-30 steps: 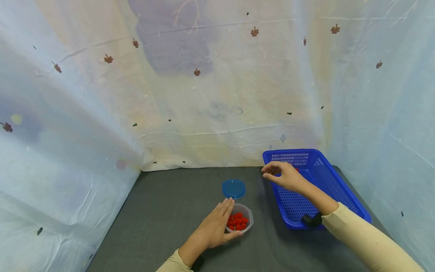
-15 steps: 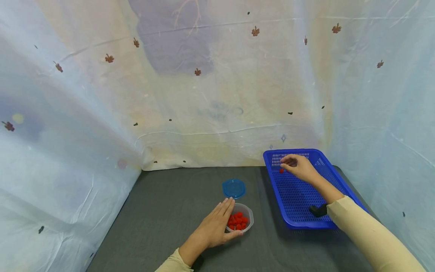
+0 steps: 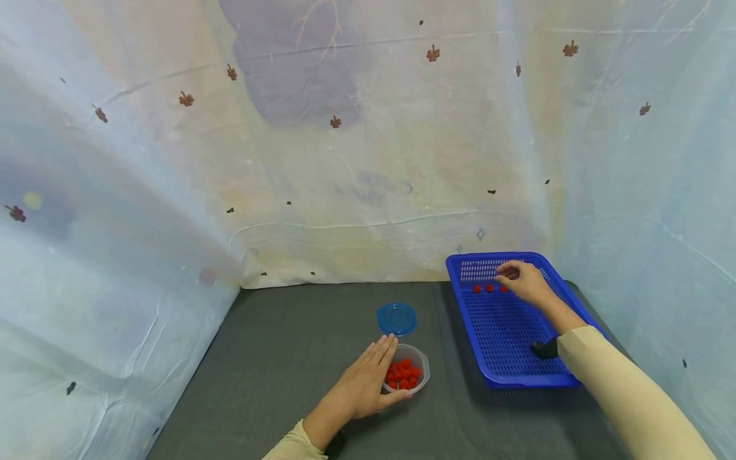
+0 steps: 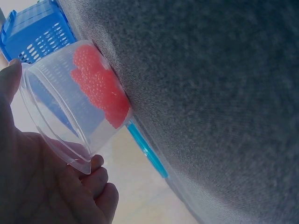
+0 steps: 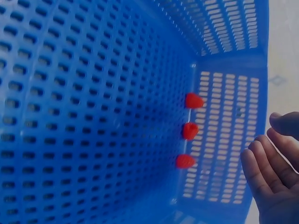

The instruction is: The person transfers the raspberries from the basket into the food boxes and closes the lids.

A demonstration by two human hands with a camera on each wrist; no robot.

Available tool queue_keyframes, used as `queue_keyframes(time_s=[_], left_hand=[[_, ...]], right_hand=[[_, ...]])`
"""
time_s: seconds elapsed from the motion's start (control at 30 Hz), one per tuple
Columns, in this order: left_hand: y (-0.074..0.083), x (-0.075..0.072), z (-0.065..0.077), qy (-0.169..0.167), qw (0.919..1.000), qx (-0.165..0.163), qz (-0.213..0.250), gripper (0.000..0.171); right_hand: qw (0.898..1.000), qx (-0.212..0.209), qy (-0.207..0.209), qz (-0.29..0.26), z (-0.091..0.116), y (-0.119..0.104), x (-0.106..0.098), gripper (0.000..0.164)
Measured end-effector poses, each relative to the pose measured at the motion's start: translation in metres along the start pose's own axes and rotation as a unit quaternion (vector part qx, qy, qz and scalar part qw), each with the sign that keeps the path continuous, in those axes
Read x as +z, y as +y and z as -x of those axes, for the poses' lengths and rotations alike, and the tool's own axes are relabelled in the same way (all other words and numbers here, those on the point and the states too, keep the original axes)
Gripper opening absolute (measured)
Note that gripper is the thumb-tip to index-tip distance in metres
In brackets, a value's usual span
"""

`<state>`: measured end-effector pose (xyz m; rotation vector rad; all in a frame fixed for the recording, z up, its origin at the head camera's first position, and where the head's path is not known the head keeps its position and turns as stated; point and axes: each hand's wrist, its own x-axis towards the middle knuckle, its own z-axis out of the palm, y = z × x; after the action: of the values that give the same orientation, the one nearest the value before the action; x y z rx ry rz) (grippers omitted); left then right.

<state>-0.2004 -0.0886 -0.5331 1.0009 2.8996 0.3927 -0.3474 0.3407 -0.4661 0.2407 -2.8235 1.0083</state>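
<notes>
My left hand (image 3: 363, 383) holds a small clear plastic container (image 3: 421, 360) on the table, thumb at the near side and fingers at the far side. Several red raspberries (image 3: 404, 375) lie in its bottom; the left wrist view shows them through the clear wall (image 4: 100, 86). Over the far end of a blue plastic basket (image 3: 489, 381) is my right hand (image 3: 524, 282), fingers loosely bent. In the right wrist view nothing shows between its thumb and fingers. Three raspberries sit in a row along the basket's far wall: one (image 5: 194, 100), a second (image 5: 190, 131) and a third (image 5: 185, 161).
A round blue lid (image 3: 395, 319) lies on the dark grey tablecloth (image 3: 310, 345), just behind the container. Pale patterned curtains (image 3: 356, 160) hang at the back and on both sides. The basket stands near the right curtain, its raised walls around the raspberries.
My right hand has moved right, from the basket's left rim to above its far end. Three raspberries now show in a row beside it. The left hand and the container have stayed put.
</notes>
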Motion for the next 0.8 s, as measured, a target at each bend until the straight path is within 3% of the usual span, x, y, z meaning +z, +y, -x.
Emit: queue_keyframes(time_s=[0.33, 0.8], left_hand=[[-0.002, 0.002, 0.0, 0.002, 1.0, 0.004, -0.001, 0.105], [-0.002, 0.002, 0.0, 0.0, 1.0, -0.001, 0.003, 0.106]], right_hand=[[0.999, 0.025, 0.007, 0.019, -0.007, 0.023, 0.006, 0.031], [0.997, 0.043, -0.03, 0.05, -0.015, 0.041, 0.015, 0.033]])
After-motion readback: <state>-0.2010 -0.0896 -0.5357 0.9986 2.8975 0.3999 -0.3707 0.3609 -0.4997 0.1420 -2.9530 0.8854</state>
